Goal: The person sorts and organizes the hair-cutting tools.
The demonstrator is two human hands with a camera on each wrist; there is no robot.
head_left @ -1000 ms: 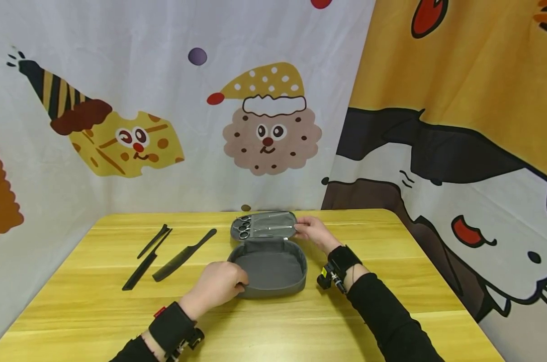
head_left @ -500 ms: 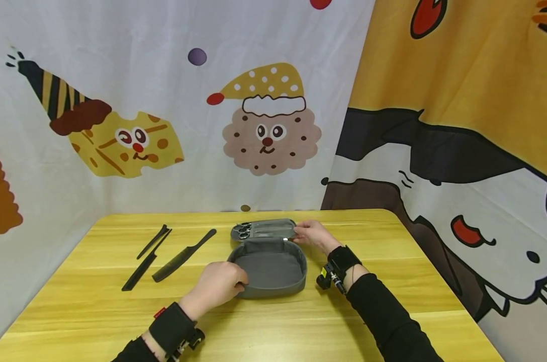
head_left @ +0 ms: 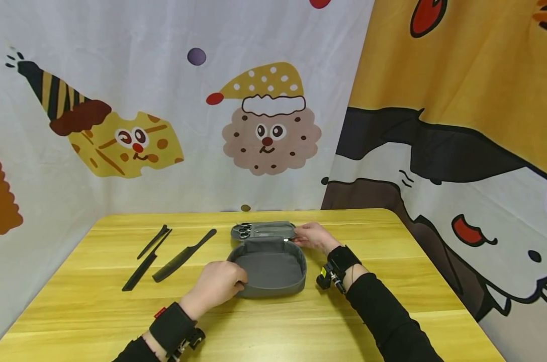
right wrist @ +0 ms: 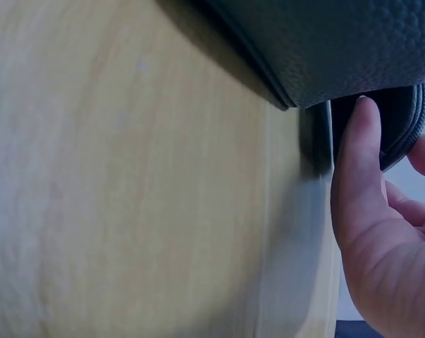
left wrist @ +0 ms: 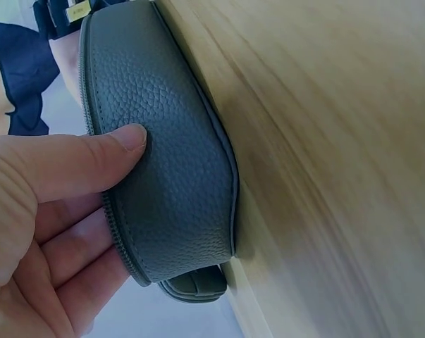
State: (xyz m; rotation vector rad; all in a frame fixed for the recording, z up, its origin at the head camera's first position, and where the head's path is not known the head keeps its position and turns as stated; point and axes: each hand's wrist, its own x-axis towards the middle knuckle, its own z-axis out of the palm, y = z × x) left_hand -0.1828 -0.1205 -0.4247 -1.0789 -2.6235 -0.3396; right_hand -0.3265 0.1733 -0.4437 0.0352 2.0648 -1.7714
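A grey zip case (head_left: 269, 269) lies open in the middle of the wooden table (head_left: 391, 236). Its lid (head_left: 263, 230), which carries scissors (head_left: 243, 230) and other metal tools, lies almost flat behind the empty base. My left hand (head_left: 219, 285) grips the base's front-left rim, with the thumb pressed on the grey outer wall (left wrist: 177, 176) and the fingers curled inside. My right hand (head_left: 310, 235) holds the right edge of the lid (right wrist: 402, 130), thumb on its outside.
Two black combs (head_left: 183, 255) (head_left: 143, 266) and a black hair clip (head_left: 155, 240) lie on the table to the left of the case. Cartoon-print curtains close off the back and right sides.
The lid has dropped from a tilted position to nearly flat on the table, with my right hand following it down. The left hand has stayed on the base.
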